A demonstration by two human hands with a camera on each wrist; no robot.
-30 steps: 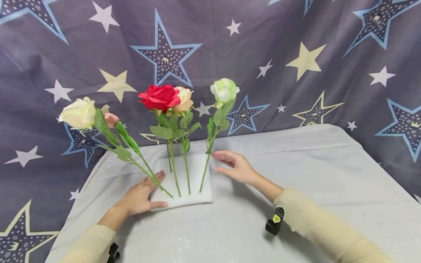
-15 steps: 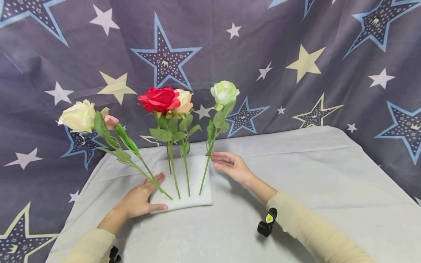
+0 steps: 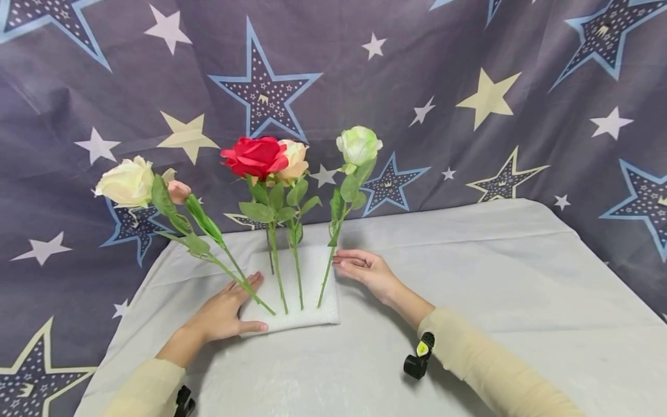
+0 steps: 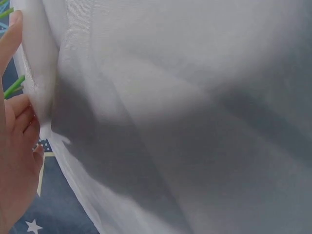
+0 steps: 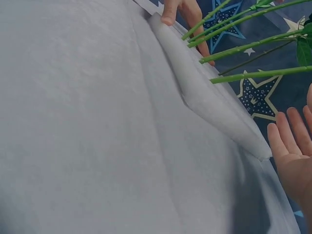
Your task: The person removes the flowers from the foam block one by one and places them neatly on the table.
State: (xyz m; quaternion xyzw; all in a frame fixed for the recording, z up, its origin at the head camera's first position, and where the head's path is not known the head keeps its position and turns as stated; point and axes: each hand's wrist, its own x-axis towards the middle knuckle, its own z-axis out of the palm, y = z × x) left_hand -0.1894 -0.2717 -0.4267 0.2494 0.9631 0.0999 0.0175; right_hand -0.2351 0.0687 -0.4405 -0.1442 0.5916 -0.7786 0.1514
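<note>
A white foam block (image 3: 324, 316) lies on the cloth with several artificial roses standing in it. The cream rose (image 3: 125, 182) and a pink bud (image 3: 179, 191) lean far left. A red rose (image 3: 255, 156) and a peach rose (image 3: 294, 159) rise from the middle, and a pale green rose (image 3: 359, 145) stands at the right. My left hand (image 3: 221, 313) rests on the block's left side, fingers spread and thumb along the front edge. My right hand (image 3: 371, 274) has its extended fingertips right at the block's right edge, beside the green rose's stem; in the right wrist view its palm (image 5: 295, 168) faces the block.
A light grey cloth (image 3: 469, 278) covers the table. Behind it hangs a dark curtain (image 3: 323, 75) printed with stars. Black wrist cameras sit on both forearms, the right camera (image 3: 418, 359) just over the cloth.
My right hand has come slightly nearer along the block's right edge, its fingers drawing together, and its forearm has shifted left. My left hand and the roses have stayed put.
</note>
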